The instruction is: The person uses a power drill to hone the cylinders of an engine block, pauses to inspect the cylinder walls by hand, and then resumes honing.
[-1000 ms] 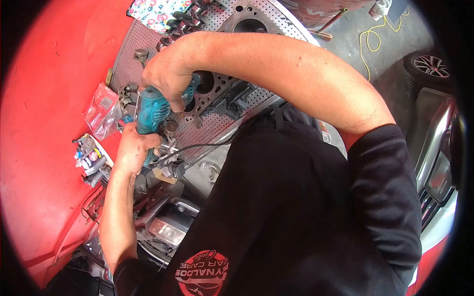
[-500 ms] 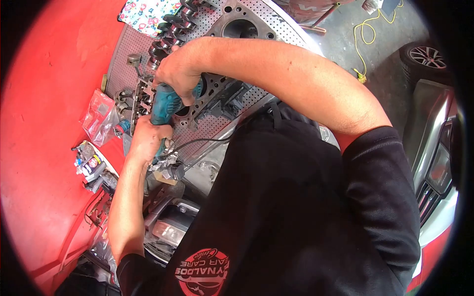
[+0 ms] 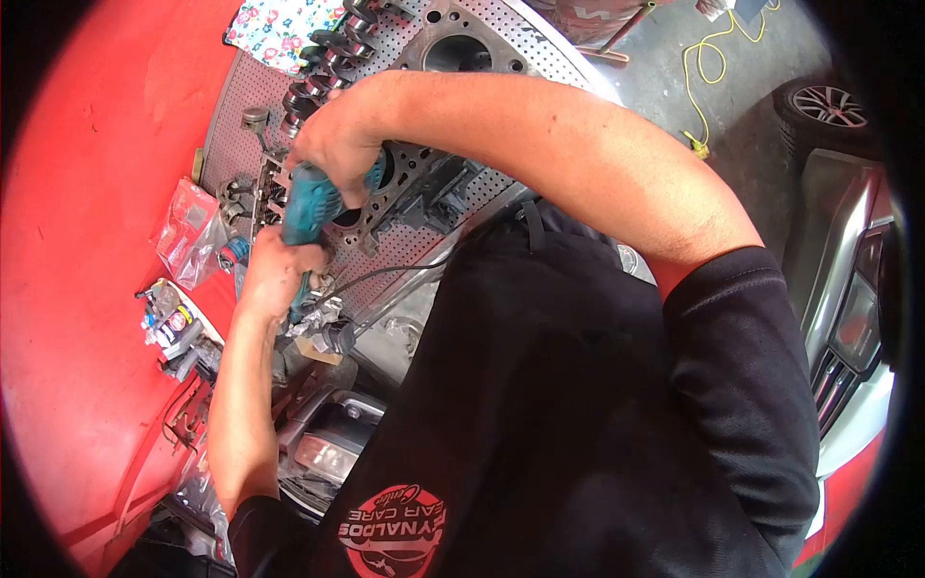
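Both hands are closed on a teal corded power tool (image 3: 310, 204) held over the engine parts. My left hand (image 3: 277, 272) wraps around its lower end, near the dark cord (image 3: 385, 272). My right hand (image 3: 339, 140) grips the upper end from above, with the fingers curled over the casing. The tool's working end is hidden, so its exact kind does not show. Below and beside it lie an engine block (image 3: 409, 162) with large round bores and a metal cylinder head (image 3: 269, 191). A crankshaft (image 3: 332, 63) lies just beyond my right hand.
A perforated bench top (image 3: 224, 135) carries the parts, with a piston (image 3: 254, 118) and floral cloth (image 3: 279, 34). Left are a plastic bag (image 3: 188, 231) and a red surface (image 3: 87, 241). A yellow cord (image 3: 687, 87), a wheel (image 3: 829, 106) and a vehicle bumper (image 3: 819, 260) stand right.
The tool and both hands have shifted slightly left in view. The background has shifted slightly the same way. Both grips stay the same.
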Demonstrator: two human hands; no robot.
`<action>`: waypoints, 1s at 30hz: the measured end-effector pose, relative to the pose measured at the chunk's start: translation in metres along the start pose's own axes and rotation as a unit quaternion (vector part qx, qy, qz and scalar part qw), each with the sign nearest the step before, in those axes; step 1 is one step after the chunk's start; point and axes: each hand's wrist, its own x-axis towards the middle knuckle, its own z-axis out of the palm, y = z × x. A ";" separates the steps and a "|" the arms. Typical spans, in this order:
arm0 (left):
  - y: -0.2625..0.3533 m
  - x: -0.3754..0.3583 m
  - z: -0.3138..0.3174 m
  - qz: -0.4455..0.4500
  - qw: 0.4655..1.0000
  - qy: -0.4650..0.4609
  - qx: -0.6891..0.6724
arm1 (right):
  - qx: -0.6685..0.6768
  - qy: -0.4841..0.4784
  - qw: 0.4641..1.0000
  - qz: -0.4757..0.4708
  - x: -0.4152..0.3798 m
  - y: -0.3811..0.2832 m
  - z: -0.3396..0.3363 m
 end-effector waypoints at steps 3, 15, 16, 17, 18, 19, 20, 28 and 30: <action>-0.004 -0.020 -0.017 0.004 1.000 -0.009 -0.014 | 0.022 -0.021 0.998 -0.051 0.004 -0.018 -0.012; 0.012 -0.092 -0.054 0.026 0.999 0.035 0.003 | -0.044 0.006 0.992 -0.122 0.006 -0.086 -0.043; 0.014 -0.095 -0.054 0.026 0.999 0.037 -0.004 | -0.047 0.018 0.991 -0.126 0.007 -0.087 -0.043; 0.017 -0.098 -0.054 0.026 0.999 0.039 -0.012 | -0.051 0.029 0.990 -0.130 0.007 -0.088 -0.044; 0.019 -0.099 -0.054 0.027 0.999 0.044 -0.006 | -0.051 0.026 0.990 -0.129 0.005 -0.089 -0.046; 0.020 -0.101 -0.055 0.028 0.998 0.049 -0.001 | -0.050 0.023 0.990 -0.129 0.003 -0.091 -0.048; 0.019 -0.100 -0.054 0.027 0.998 0.053 0.005 | -0.049 0.020 0.990 -0.130 0.002 -0.090 -0.047; 0.022 -0.097 -0.057 0.014 0.999 0.035 0.030 | -0.050 0.024 0.992 -0.118 0.001 -0.086 -0.046; 0.024 -0.093 -0.055 0.011 0.999 0.031 0.035 | -0.049 0.024 0.993 -0.109 0.001 -0.083 -0.044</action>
